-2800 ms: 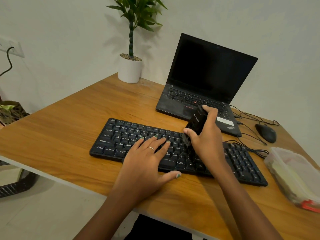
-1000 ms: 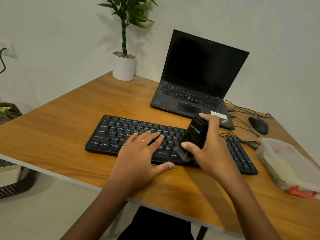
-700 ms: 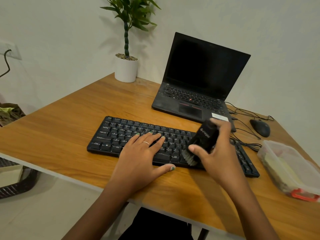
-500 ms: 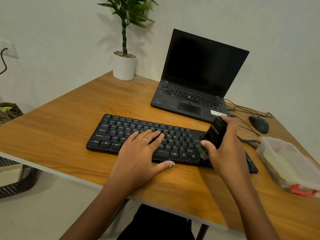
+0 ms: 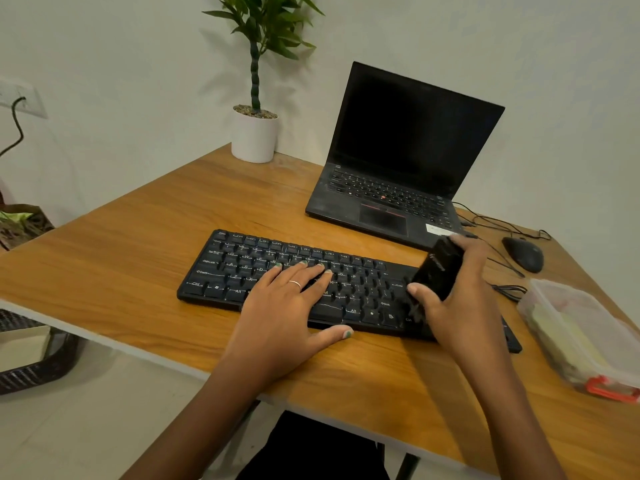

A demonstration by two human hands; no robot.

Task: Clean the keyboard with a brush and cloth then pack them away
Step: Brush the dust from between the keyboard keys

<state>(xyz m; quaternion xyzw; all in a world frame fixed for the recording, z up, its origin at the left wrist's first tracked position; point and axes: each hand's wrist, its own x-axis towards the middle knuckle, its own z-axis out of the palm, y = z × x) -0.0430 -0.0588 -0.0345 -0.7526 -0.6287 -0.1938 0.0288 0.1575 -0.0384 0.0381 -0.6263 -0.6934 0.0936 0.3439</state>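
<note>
The orange-brown wooden desk top (image 5: 138, 271) shows smooth grain with a faint sheen. The flat black plastic keyboard (image 5: 277, 271) looks matt. The clear lidded plastic box (image 5: 585, 327) is cloudy; the black brush body (image 5: 438, 271) seems glossy plastic, though blurred.

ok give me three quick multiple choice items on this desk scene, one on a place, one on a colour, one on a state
1. Where is the mouse?
A. right of the laptop
B. beside the plant pot
C. on the keyboard

2. What colour is the plant pot?
A. black
B. white
C. red

3. What is the right hand doing?
A. resting flat
B. holding a cloth
C. gripping the brush

Answers:
1 A: it sits near the desk's right edge, past the laptop.
2 B: the pot is plain white.
3 C: its fingers curl round the black brush over the keyboard, while the left hand lies flat on the keys.
</note>
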